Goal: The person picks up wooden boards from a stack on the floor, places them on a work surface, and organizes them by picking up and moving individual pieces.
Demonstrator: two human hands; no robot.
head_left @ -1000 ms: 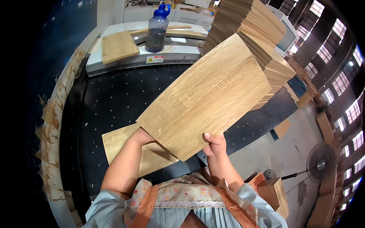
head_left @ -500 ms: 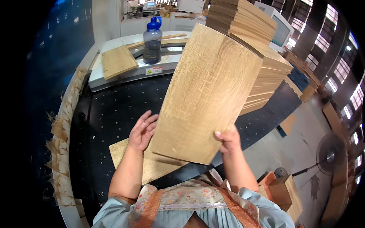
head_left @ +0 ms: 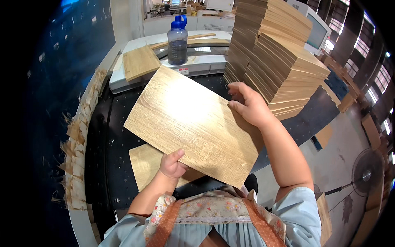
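Note:
I hold a light oak-grained wooden panel (head_left: 189, 123) flat above a black perforated worktable (head_left: 111, 136). My left hand (head_left: 172, 164) grips its near edge, thumb on top. My right hand (head_left: 249, 107) grips its far right edge, fingers curled over it. Under the panel, a second similar panel (head_left: 145, 164) lies on the table, partly hidden. Right beside my right hand rises a tall stack of like panels (head_left: 279, 61).
A blue-capped water bottle (head_left: 177, 41) stands on a white machine bed (head_left: 197, 61) at the back, next to another wood panel (head_left: 140, 61). Frayed wood strips (head_left: 78, 156) line the table's left rim. A floor fan (head_left: 366, 173) stands at right.
The panel has swung from tilted up on edge to lying nearly flat. My left hand moved to its near edge and my right hand moved up to the far right edge.

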